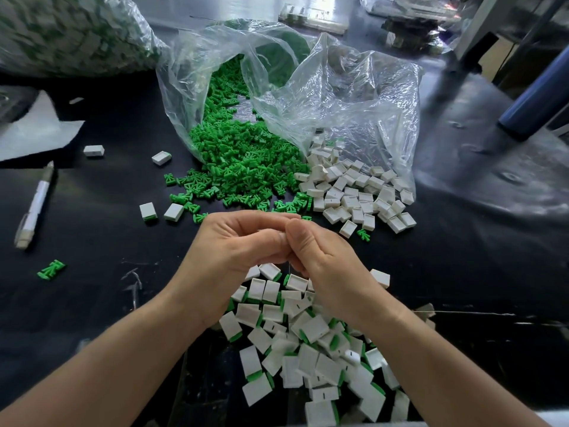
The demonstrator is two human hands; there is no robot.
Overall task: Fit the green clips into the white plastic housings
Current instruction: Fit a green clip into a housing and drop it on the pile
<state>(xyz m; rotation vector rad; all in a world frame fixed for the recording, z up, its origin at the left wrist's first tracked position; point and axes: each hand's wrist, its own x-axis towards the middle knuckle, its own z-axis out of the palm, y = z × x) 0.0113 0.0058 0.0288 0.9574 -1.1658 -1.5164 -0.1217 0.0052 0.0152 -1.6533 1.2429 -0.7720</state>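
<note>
Lying beyond the left hand (237,241) are green clips (243,161).

- green clips (243,161), mid-table heap: moulded plastic, matt, solid bright green.
- white housings (354,195), right of the clips: hard plastic, smooth, dull satin faces.
- assembled pieces (308,349), near pile: same white plastic, green plastic edges showing.
- bag (354,87), far centre: thin clear plastic film, crinkled, glossy glare.
- table (92,303): black, smooth, slight sheen, pale scuffs near left.
- pen (34,208), left: white plastic barrel, glossy.
- sheet (37,131), far left: white paper, matt.
</note>
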